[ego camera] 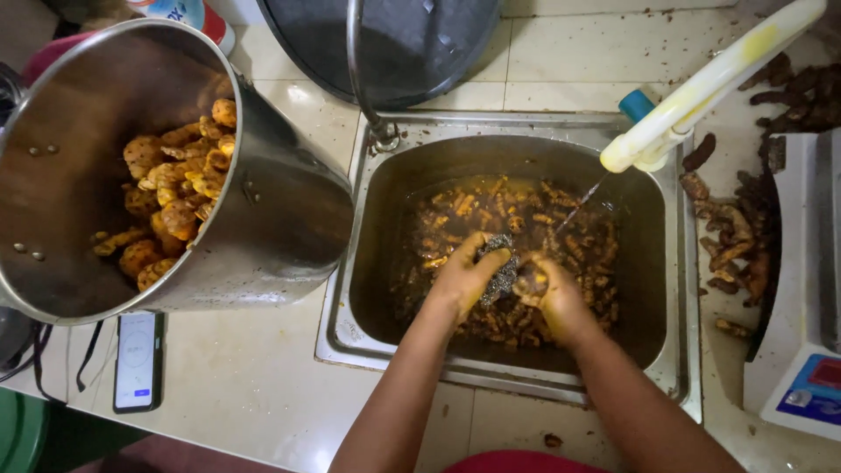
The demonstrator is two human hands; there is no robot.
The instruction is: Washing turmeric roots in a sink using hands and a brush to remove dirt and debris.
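scrubber point(502, 267), a dark steel-wool wad with its long axis running up-down at mid-frame over the sink point(517, 131), sits clenched in the left hand point(464, 276), pressed against the root piece point(531, 282) grasped by the right hand point(561, 302).

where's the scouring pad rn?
Head view: the grey metal scouring pad is in the left hand, over the steel sink, beside the right hand.

A dark, wiry metal scouring pad point(502, 267) is bunched in the left hand point(469, 276), its lower edge pressed against a muddy brown turmeric root point(532, 282) gripped in the right hand point(561, 302). Both sit above brown water, pad just left of the root.
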